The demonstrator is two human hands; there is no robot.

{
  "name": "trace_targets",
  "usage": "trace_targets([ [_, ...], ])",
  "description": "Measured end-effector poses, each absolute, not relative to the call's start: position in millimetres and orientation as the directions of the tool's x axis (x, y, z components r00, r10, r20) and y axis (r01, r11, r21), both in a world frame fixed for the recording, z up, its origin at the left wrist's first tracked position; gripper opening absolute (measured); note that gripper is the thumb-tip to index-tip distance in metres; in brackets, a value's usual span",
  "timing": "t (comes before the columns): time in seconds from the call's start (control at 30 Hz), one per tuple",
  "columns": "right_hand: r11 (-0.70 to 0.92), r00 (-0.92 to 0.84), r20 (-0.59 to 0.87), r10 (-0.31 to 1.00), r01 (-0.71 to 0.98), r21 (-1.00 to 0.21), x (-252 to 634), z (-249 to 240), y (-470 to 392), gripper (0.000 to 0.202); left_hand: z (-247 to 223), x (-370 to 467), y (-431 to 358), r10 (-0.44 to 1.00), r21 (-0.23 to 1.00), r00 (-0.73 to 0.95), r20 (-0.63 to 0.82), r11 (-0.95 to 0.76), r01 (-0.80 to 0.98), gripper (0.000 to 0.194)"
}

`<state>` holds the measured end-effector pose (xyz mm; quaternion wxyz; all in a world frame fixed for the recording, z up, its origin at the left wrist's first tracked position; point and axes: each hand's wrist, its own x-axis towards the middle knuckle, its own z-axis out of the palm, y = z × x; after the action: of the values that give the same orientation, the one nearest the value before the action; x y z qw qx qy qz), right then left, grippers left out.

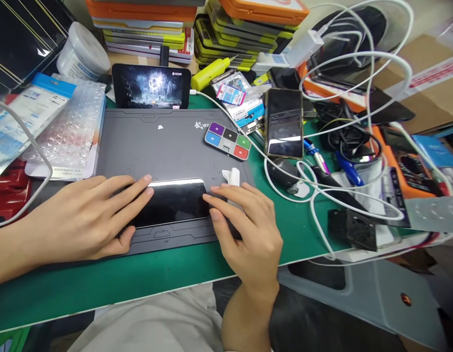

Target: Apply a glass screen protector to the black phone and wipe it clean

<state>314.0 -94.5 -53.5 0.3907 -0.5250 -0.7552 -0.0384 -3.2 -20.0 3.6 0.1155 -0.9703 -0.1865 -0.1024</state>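
The head view shows a phone [175, 203] with dark screen, lying face up near the front edge of a grey mat [131, 142]. The left hand [83, 215] stretches over its left end; two fingertips rest at the screen's upper part and the thumb is by the lower corner. The right hand [252, 230] is at the other end, half curled, index fingertip at the edge and thumb near the corner. Neither hand is closed around the phone; the touch looks light, though I cannot tell how hard they press. Probably the two ends are touched so that the phone stays steady and the screen remains visible between them. Just behind the right fingers is a white roll [234, 177], and farther back a tray with coloured squares [227, 141], perhaps kept there for easy reach. At the mat's back edge, a second phone [151, 87] stands upright, its lit screen turned to the person, likely for watching; a white cable [208, 98] reaches its side. To the right, another phone [284, 122] lies among tangled cables [340, 129] on the green table [168, 276].
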Motion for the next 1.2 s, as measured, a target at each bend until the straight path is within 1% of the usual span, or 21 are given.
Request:
trace_targets([
  [0.17,0.467,-0.198,0.585,0.787,0.81,-0.354,314.4,-53.4,-93.7,0.028,5.3,-1.5,-17.5,0.305,-0.232,0.916,0.259,-0.902,0.365,0.043],
  [0.37,0.473,-0.208,0.573,0.792,0.804,-0.361,314.9,-52.5,-93.7,0.025,3.8,-3.2,-17.8,0.304,-0.205,0.921,0.244,-0.912,0.356,0.049],
  [0.6,0.473,-0.199,0.577,0.792,0.797,-0.375,314.4,-51.3,-94.3,0.025,3.2,-5.5,-19.9,0.296,-0.224,0.925,0.24,-0.91,0.349,0.052],
  [0.73,0.469,-0.19,0.575,0.796,0.794,-0.386,314.5,-51.9,-94.5,0.028,0.2,-6.6,-18.9,0.309,-0.203,0.919,0.244,-0.911,0.359,0.051],
  [0.93,0.469,-0.188,0.578,0.794,0.795,-0.386,314.7,-53.2,-94.4,0.031,-0.9,-5.8,-19.9,0.296,-0.243,0.928,0.228,-0.906,0.348,0.051],
  [1.2,0.475,-0.192,0.576,0.794,0.788,-0.391,315.4,-52.5,-94.9,0.028,2.6,-1.8,-22.7,0.318,-0.248,0.915,0.249,-0.892,0.378,0.049],
])
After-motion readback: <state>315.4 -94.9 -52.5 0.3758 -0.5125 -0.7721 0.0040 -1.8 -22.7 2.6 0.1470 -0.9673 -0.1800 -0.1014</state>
